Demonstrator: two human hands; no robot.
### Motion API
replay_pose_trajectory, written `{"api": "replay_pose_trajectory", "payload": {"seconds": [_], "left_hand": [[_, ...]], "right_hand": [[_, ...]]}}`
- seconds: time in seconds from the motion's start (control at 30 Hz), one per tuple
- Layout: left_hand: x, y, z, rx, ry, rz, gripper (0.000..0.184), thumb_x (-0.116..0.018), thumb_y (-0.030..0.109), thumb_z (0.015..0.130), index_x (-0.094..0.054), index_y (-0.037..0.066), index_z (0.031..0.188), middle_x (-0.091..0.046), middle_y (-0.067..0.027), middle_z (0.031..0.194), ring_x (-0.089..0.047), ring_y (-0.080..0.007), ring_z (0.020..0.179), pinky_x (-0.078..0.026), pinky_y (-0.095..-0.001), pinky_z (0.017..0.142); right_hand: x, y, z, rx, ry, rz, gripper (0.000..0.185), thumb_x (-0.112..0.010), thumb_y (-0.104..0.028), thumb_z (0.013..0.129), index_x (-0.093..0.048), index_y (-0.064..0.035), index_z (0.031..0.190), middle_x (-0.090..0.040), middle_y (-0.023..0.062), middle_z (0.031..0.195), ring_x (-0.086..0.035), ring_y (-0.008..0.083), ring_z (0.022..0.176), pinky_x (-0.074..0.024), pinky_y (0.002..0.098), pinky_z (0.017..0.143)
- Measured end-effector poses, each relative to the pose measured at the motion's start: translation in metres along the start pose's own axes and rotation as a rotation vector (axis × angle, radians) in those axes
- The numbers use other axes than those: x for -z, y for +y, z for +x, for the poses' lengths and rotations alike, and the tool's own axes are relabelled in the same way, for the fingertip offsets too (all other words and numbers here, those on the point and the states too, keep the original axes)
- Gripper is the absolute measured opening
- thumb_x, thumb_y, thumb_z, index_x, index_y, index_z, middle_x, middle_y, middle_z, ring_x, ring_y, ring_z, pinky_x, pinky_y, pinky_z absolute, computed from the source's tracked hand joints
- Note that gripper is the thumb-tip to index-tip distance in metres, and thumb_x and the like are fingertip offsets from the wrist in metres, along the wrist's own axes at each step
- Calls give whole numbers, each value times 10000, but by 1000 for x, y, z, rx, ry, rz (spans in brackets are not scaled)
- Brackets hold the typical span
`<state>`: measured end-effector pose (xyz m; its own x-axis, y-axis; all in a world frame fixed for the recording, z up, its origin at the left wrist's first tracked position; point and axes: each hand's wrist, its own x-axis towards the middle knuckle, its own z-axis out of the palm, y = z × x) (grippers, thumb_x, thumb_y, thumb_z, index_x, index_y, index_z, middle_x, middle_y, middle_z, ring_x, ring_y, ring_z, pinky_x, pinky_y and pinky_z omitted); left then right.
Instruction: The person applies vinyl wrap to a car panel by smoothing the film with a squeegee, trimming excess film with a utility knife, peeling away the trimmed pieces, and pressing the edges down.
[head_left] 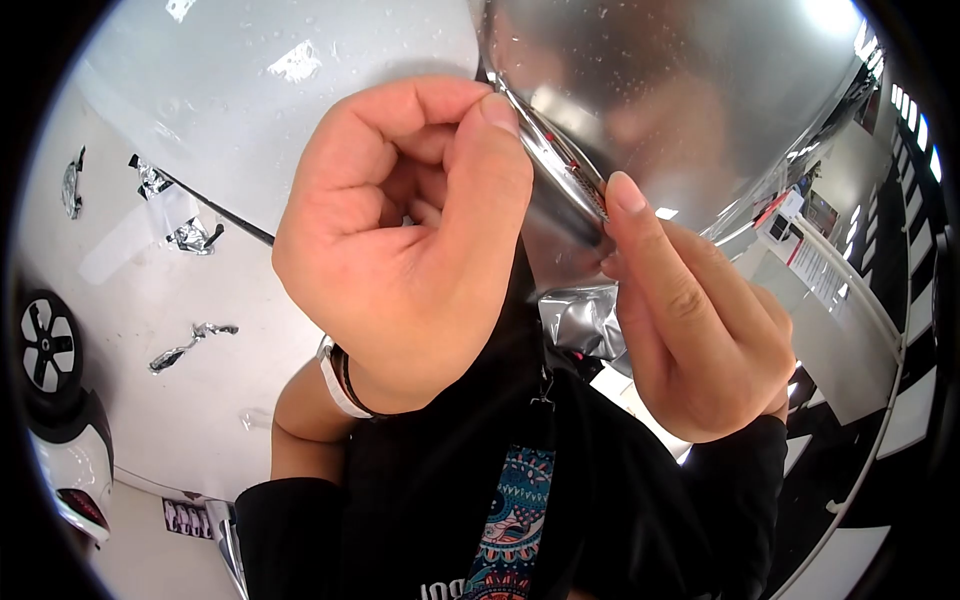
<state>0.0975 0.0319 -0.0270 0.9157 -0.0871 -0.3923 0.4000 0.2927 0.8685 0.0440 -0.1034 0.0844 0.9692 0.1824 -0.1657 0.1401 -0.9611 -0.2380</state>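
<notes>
A narrow, shiny silver strip point(565, 165) with small red spots runs slantwise between my two hands, along the edge of a glossy silver panel point(640, 90). My left hand point(410, 220) pinches its upper end between thumb and forefinger, the other fingers curled in. At the lower end, my right hand point(700, 320) closes its fingertips on the strip; part of the thumb is hidden. Whether the strip is loose or joined to the panel I cannot tell. Below it hangs a crumpled piece of silver film point(580, 320).
A white, glossy panel point(200, 80) with droplets adjoins the silver one at left. Foil scraps point(180, 345) lie on the pale floor. A car wheel point(48, 342) shows at far left, a sign stand point(800, 250) at right. A patterned lanyard point(515, 520) hangs in front of me.
</notes>
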Motion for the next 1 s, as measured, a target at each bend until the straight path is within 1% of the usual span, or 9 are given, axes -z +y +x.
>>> {"api": "replay_pose_trajectory", "payload": {"seconds": [0.2, 0.3, 0.4, 0.57, 0.67, 0.73, 0.8, 1.0], "left_hand": [[2, -1, 0, 3, -7, -7, 105, -727, 46, 950, -688, -35, 1004, -681, -19, 759, -479, -22, 538, -342, -172, 495], [-1, 2, -3, 9, -13, -1, 104, -723, 42, 952, -689, -39, 1008, -682, -21, 760, -481, -23, 539, -339, -173, 493], [-1, 4, -3, 16, -13, -14, 104, -721, 39, 954, -691, -42, 1010, -682, -23, 760, -482, -24, 537, -338, -174, 491], [-3, 4, -3, 9, -13, -24, 102, -716, 37, 956, -691, -46, 1010, -678, -23, 749, -478, -27, 531, -337, -176, 490], [-3, 2, -3, -1, -19, -19, 97, -711, 28, 955, -691, -50, 1007, -659, -18, 715, -476, -32, 525, -333, -183, 488], [-5, 3, -3, 15, 0, -26, 98, -713, 29, 951, -692, -55, 998, -625, -10, 661, -469, -39, 512, -328, -189, 488], [-4, 2, 0, 9, -24, -14, 103, -716, 31, 949, -693, -58, 995, -609, -8, 638, -465, -42, 505, -325, -191, 489], [-8, 4, 3, 25, 6, -9, 128, -736, 54, 933, -700, -59, 980, -580, -5, 594, -454, -47, 487, -318, -192, 489]], "right_hand": [[-2, -2, 3, 28, 42, 28, 530, -680, 202, 781, -672, 78, 1297, -755, 207, 962, -751, 202, 709, -576, 263, 611], [4, 0, -3, -50, 35, 141, 534, -653, 223, 773, -673, 87, 1290, -758, 221, 972, -757, 197, 711, -570, 252, 601], [4, 0, 0, -9, 45, 128, 541, -626, 242, 762, -675, 95, 1280, -761, 231, 985, -760, 197, 711, -567, 244, 590], [0, 0, -2, 26, 80, 126, 540, -625, 245, 753, -675, 103, 1271, -761, 241, 1009, -762, 206, 711, -577, 248, 592], [2, 0, -1, 31, 72, 112, 531, -623, 247, 751, -677, 107, 1261, -760, 246, 1017, -761, 210, 710, -584, 252, 592], [1, 1, -2, 29, 71, 96, 526, -623, 245, 748, -679, 111, 1253, -760, 244, 1019, -757, 210, 705, -588, 252, 590], [0, 0, -3, -3, 96, 95, 523, -623, 242, 745, -681, 113, 1248, -760, 242, 1019, -755, 209, 701, -590, 252, 589], [1, 4, -5, -19, 44, 98, 551, -632, 213, 729, -676, 108, 1268, -762, 233, 1028, -742, 203, 706, -583, 257, 599]]}}
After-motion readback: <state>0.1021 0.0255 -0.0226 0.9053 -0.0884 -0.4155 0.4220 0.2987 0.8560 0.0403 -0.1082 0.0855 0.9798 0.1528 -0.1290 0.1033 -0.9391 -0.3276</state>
